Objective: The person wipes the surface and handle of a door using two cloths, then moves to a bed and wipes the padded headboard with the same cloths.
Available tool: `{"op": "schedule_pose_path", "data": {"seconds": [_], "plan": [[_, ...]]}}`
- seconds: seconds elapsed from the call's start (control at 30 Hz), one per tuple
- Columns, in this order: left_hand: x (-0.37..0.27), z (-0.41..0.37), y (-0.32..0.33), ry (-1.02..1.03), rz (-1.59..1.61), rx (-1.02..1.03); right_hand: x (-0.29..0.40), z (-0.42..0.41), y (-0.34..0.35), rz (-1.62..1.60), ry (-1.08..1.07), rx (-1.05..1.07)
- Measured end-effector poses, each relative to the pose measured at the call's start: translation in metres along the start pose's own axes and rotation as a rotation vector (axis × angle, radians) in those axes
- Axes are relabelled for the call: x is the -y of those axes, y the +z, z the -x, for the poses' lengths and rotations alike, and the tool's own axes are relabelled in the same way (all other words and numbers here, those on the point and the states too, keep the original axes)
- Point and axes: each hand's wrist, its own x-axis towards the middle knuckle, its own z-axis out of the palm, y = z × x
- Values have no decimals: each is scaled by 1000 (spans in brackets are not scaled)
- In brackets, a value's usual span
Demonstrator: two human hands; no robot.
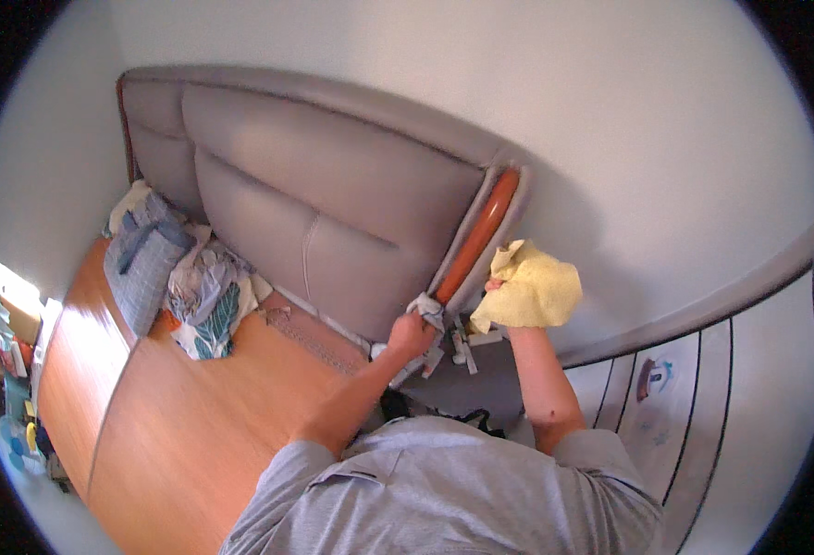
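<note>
My left hand (410,335) grips a crumpled whitish-grey cloth (426,309) at the lower end of a glossy reddish-brown wooden trim (482,229). That trim runs up the near side edge of a grey padded headboard (324,187), which stands against the wall. A yellow cloth (542,291) is held up in my right hand (494,284), to the right of the trim and apart from it. The cloth covers most of that hand; only some fingertips show at its left side.
Wooden bed boards (220,409) extend at lower left. Rumpled bedding and clothes (206,291) are heaped against the headboard's far end. Small white items (466,347) lie beside the bed below my hands. A striped panel (657,388) stands at right, and assorted goods (15,347) sit at far left.
</note>
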Motion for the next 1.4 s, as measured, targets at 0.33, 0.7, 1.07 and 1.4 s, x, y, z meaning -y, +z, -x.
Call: {"op": "schedule_pose_path", "data": {"seconds": [0.33,0.7,1.07,1.4], "plan": [[-203,-92,-119,550,335,-506,8,-28,-101,388,-198,-58],[-248,-107,-139,566,-133,-396,47,50,-38,227,-217,-158],[-60,-12,-3,457,-57,-232,57,35,-30,42,-132,22],[83,58,87,-100,-106,73,58,52,-11,422,-130,-113]]}}
